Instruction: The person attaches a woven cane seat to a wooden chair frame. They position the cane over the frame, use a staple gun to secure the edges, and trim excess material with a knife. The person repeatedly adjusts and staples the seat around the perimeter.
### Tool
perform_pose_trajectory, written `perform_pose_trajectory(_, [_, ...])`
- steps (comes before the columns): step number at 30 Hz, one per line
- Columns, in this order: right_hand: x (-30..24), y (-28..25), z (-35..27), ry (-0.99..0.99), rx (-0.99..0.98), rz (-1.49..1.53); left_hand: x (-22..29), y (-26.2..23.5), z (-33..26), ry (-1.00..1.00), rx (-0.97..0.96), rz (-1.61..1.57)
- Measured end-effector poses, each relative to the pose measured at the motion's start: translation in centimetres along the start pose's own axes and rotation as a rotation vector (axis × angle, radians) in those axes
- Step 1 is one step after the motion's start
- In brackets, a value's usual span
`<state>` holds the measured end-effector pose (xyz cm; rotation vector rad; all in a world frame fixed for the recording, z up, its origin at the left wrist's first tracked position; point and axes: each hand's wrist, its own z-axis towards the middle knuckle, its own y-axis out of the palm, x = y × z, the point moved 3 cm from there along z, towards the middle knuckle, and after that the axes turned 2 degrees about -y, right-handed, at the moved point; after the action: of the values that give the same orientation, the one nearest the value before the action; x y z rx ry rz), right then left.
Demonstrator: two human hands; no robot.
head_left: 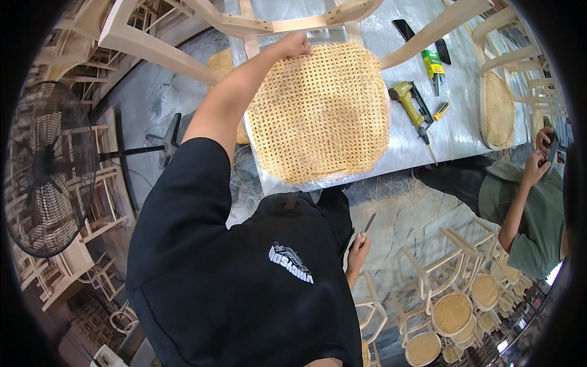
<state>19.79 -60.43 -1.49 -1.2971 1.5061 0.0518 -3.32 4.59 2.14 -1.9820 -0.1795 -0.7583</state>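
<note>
Black shirt (232, 287) on the person's torso is nearest the camera and fills the area around six o'clock; clock positions are taken from the centre of the view. Left hand (296, 46), at twelve o'clock, has its fingers curled in at the far edge of the woven cane panel (318, 116); whether they pinch that edge cannot be told. Right hand (359, 246), between four and five o'clock, is closed round the handle of a narrow-bladed tool (370, 222), blade pointing toward one o'clock and well apart from the panel.

Cane panel lies between twelve and one o'clock, with a ragged edge. Pale wooden chair frame (299, 24) spans its far side. Worktable (461, 137) extends to the right under it, covered with clear film. On the worktable, about two o'clock, are an olive staple gun (409, 104) and, just beside it, a yellow-and-black screwdriver (441, 111).

Pedestal fan (49, 168) stands at nine o'clock. At three o'clock a co-worker in a green shirt (520, 202) holds a dark object, detail unclear. Chairs (452, 314) stand grouped at four o'clock.
</note>
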Motion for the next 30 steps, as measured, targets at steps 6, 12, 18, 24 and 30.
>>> perform_pose_trajectory(6, [0.8, 0.4, -0.2, -0.006, -0.010, 0.012, 0.3, -1.3, 0.8, 0.047, -0.050, 0.149])
perform_pose_trajectory(12, [-1.3, 0.4, -1.0, -0.088, 0.024, -0.040, 0.4, -1.0, 1.1, 0.089, -0.118, 0.250])
perform_pose_trajectory(18, [-1.9, 0.4, -1.3, -0.129, 0.028, -0.099, 0.6, -0.6, 0.7, 0.103, -0.129, 0.225])
perform_pose_trajectory(24, [-1.8, 0.6, -1.1, -0.076, 0.041, -0.027, 1.5, -1.3, 0.0, 0.148, -0.081, 0.330])
perform_pose_trajectory(30, [-1.6, 0.6, -0.7, -0.041, -0.002, -0.048, 1.1, -1.2, -0.4, 0.133, -0.063, 0.423])
